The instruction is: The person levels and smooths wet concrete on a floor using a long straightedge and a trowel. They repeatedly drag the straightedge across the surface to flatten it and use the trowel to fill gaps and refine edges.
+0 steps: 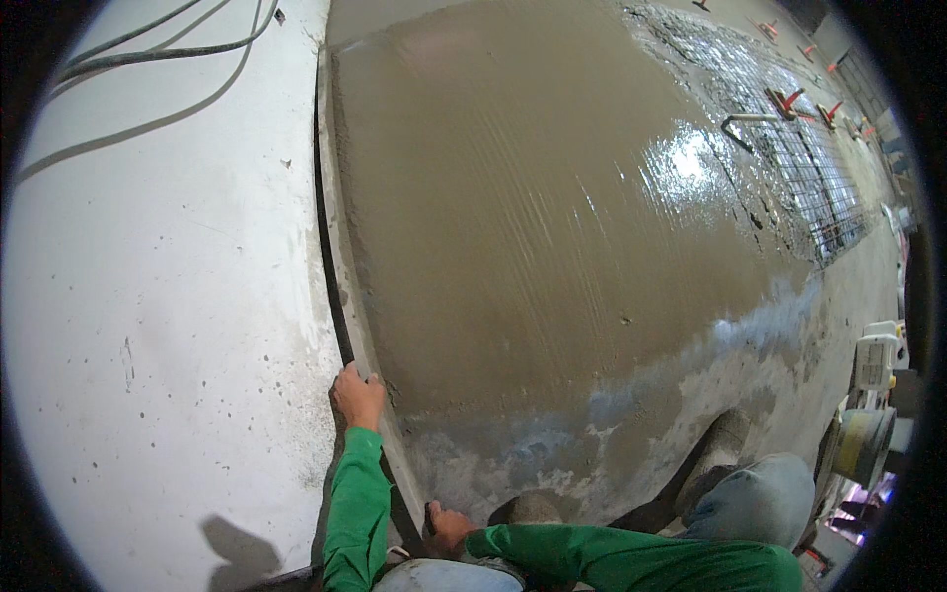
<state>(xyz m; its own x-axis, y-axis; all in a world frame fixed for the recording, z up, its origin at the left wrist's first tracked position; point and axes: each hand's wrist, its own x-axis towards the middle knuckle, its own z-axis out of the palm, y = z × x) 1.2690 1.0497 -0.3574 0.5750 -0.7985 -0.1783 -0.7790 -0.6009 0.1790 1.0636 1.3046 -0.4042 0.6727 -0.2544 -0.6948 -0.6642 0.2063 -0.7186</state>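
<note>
A long, narrow grey strip [347,281] runs along the edge of wet concrete [513,217], with a dark gap between it and the white wall. My left hand [359,397] has its fingers curled over the strip's edge on the wall side. Closer to my body, my right hand [450,528] is closed at the strip's near end, and its fingertips are partly hidden. Green sleeves cover both forearms. The concrete's surface looks smooth, with faint streaks and a wet shine.
Dark cables [163,56] hang across the white wall [168,296]. Wire mesh [819,187] and red-handled clamps [786,104] lie beyond the concrete at far right. A yellow-labelled bucket [860,444] and a white container [874,360] stand at right, beyond my bent knee [760,498].
</note>
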